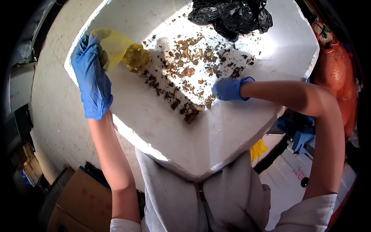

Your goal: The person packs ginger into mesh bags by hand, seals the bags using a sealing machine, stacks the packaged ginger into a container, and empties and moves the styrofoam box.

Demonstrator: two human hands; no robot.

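My left hand, in a blue glove, is closed on the top of a yellow mesh bag at the left rim of a white foam box. Brownish pieces fill the bag's lower end, which hangs inside the box. My right hand, also in a blue glove, is low in the box at the right edge of scattered brown pieces. Its fingers are curled, and whatever they hold is hidden. More brown bits gather in the near corner of the box.
A black plastic bag lies at the box's far side. Red mesh sacks stand at the right. A cardboard box is at the lower left, and something yellow lies beyond the box's near right edge.
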